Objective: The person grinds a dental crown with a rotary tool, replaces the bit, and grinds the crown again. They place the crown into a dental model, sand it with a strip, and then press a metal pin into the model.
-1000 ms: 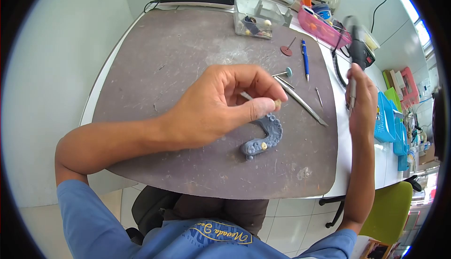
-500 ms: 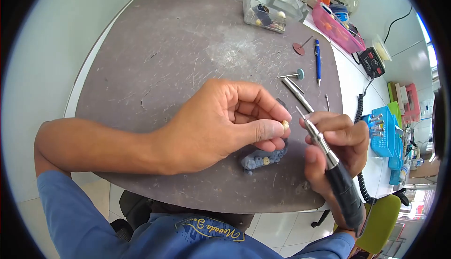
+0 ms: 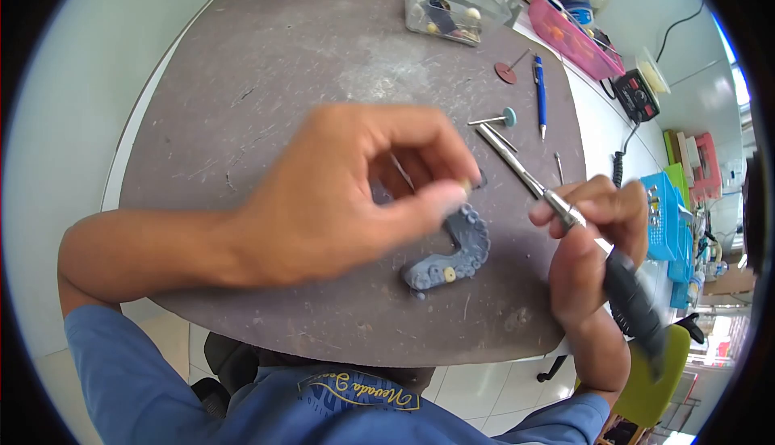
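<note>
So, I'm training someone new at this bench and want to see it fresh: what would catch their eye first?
Probably the left hand, blurred, pinching a tiny pale piece, and the right hand, holding a black-and-silver handpiece. Between them on the brown mat lies a grey dental model with one cream tooth. A pink basket stands out at the mat's far right.

Two discs (image 3: 505,72) (image 3: 509,116), one pen (image 3: 540,96), one handpiece (image 3: 632,293), one model (image 3: 463,264)
</note>
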`<state>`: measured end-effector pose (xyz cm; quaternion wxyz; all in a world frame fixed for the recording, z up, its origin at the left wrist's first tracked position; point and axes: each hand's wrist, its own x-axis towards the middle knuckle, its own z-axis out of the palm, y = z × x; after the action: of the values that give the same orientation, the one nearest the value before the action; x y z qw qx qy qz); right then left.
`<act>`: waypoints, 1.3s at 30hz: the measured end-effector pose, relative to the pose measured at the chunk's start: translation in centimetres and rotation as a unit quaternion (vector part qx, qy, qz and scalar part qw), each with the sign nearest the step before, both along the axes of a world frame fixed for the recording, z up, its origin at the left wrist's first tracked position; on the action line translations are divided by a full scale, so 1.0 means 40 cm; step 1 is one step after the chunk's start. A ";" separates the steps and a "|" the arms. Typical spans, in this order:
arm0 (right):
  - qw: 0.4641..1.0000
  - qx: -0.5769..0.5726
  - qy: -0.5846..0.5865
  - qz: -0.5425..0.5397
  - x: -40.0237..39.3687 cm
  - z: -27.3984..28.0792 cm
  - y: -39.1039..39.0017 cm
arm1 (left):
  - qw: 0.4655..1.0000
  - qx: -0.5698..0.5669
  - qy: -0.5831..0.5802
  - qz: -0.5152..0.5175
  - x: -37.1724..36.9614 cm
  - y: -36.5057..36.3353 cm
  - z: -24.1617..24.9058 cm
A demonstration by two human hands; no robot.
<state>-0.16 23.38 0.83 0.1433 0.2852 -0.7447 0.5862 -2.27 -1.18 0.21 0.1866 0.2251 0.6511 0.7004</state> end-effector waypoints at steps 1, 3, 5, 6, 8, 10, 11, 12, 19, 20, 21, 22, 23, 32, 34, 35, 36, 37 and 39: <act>0.998 -0.024 -0.050 -0.012 -0.005 0.008 0.020 | 0.980 -0.102 0.163 0.051 -0.018 -0.011 0.006; 0.988 -0.064 -0.142 0.006 -0.021 0.030 0.041 | 0.919 -0.198 0.325 0.100 -0.054 -0.031 0.009; 0.963 -0.127 -0.227 -0.063 -0.005 0.072 0.034 | 0.880 -0.276 0.366 0.127 -0.080 -0.045 -0.013; 0.964 -0.118 -0.228 -0.072 -0.002 0.081 0.045 | 0.876 -0.280 0.372 0.129 -0.080 -0.046 -0.015; 0.966 -0.113 -0.208 -0.103 0.036 0.092 0.064 | 0.857 -0.293 0.403 0.134 -0.080 -0.045 -0.024; 0.966 -0.065 -0.166 -0.189 0.089 0.108 0.071 | 0.838 -0.302 0.433 0.139 -0.081 -0.047 -0.022; 0.964 -0.046 -0.194 -0.174 0.114 0.119 0.089 | 0.849 -0.301 0.414 0.133 -0.081 -0.048 -0.018; 0.962 -0.027 -0.203 -0.179 0.141 0.119 0.100 | 0.859 -0.299 0.396 0.125 -0.081 -0.048 -0.014; 0.947 0.037 -0.211 -0.239 0.305 0.104 0.134 | 0.848 -0.293 0.414 0.154 -0.067 -0.041 -0.007; 0.948 0.021 -0.216 -0.233 0.323 0.112 0.132 | 0.844 -0.262 0.434 0.173 -0.046 -0.029 0.016; 0.948 0.005 -0.223 -0.226 0.343 0.114 0.132 | 0.839 -0.232 0.453 0.193 -0.021 -0.018 0.037; 0.959 -0.011 -0.230 -0.165 0.369 0.100 0.179 | 0.856 -0.200 0.449 0.160 0.014 -0.004 0.053; 0.960 -0.010 -0.230 -0.158 0.391 0.097 0.198 | 0.871 -0.167 0.444 0.127 0.058 0.014 0.058; 0.878 0.060 -0.410 0.241 0.483 0.232 0.274 | 0.860 0.006 0.509 0.028 0.323 0.273 -0.024; 0.939 0.117 -0.250 0.207 0.490 0.205 0.275 | 0.859 0.072 0.505 0.042 0.327 0.329 -0.031; 0.968 0.168 -0.083 0.166 0.495 0.184 0.277 | 0.859 0.074 0.504 0.041 0.326 0.347 -0.032; 0.992 0.046 -0.093 0.071 0.519 0.159 0.263 | 0.886 0.104 0.451 -0.029 0.322 0.360 -0.031; 0.992 -0.077 -0.100 -0.026 0.542 0.136 0.244 | 0.904 0.133 0.394 -0.100 0.320 0.368 -0.031; 0.944 0.088 0.082 -0.308 0.505 0.128 0.222 | 0.919 0.166 0.333 -0.132 0.318 0.366 -0.020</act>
<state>20.04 32.26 5.93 0.3516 0.1006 -0.8304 0.4204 10.45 13.45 -0.61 0.0096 0.5566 0.5147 0.6520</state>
